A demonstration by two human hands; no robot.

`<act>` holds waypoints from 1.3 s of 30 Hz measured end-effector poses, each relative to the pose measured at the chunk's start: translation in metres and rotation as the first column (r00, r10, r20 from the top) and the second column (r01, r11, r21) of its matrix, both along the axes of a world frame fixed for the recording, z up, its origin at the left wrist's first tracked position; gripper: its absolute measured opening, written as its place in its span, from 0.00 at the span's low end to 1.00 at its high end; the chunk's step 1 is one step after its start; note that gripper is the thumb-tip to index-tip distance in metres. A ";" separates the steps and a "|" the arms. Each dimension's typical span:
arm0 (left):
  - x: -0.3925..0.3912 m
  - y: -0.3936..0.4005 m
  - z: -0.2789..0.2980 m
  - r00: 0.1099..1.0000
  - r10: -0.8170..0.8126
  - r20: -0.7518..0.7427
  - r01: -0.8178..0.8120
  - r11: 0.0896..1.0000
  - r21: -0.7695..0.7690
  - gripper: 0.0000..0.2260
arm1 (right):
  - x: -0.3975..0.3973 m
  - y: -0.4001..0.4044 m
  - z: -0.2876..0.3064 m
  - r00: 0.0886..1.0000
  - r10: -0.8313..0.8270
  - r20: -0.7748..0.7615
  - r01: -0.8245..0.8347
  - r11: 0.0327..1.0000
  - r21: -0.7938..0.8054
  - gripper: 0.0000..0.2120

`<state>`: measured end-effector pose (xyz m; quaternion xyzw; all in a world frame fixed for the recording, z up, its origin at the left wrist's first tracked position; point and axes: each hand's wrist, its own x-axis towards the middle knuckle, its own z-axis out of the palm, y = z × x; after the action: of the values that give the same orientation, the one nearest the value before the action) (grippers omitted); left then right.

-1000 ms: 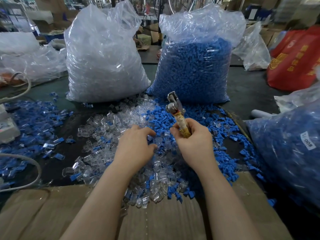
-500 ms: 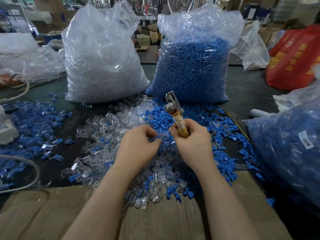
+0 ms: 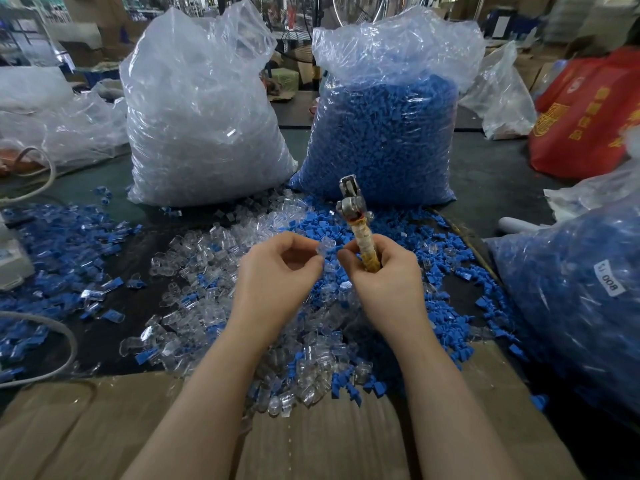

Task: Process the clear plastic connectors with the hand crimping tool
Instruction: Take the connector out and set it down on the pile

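My left hand (image 3: 277,271) pinches one clear connector (image 3: 325,244) above the desk's loose pile (image 3: 214,258). Just beside it, my right hand (image 3: 384,275) grips the crimping tool (image 3: 356,223) upright, metal head topmost.

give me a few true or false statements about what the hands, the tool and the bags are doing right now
1. The right hand grips the crimping tool by its wrapped handle, metal head pointing up. True.
2. The left hand lies flat on the cardboard. False: it is raised over the pile, pinching a clear connector at its fingertips.
3. The connector is already seated in the tool's head. False: it sits beside the handle, below the head.
4. The bag of blue parts stands to the right of the bag of clear parts. True.
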<state>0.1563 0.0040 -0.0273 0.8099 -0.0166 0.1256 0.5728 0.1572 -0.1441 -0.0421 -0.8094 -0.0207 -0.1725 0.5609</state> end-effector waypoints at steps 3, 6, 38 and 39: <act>0.000 0.002 0.003 0.994 -0.075 -0.081 0.060 0.982 -0.178 0.05 | 0.000 0.000 -0.001 1.000 -0.004 -0.001 0.004 1.000 -0.009 0.07; -0.002 0.005 0.007 0.977 -0.178 -0.115 0.132 0.936 -0.326 0.05 | 0.000 0.001 -0.002 1.000 -0.005 0.005 0.005 1.000 0.001 0.08; -0.001 0.008 0.006 0.956 -0.146 -0.254 0.283 0.689 0.667 0.06 | -0.002 -0.001 -0.001 1.000 -0.016 -0.024 0.015 0.999 -0.044 0.08; -0.001 0.008 0.004 0.964 -0.132 -0.232 0.254 0.724 0.641 0.05 | -0.002 -0.001 -0.001 1.000 -0.015 -0.022 0.014 0.999 -0.042 0.08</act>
<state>0.1553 0.0117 -0.0229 0.9619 -0.0958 -0.0185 0.2555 0.1554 -0.1450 -0.0435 -0.8229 -0.0119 -0.1671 0.5429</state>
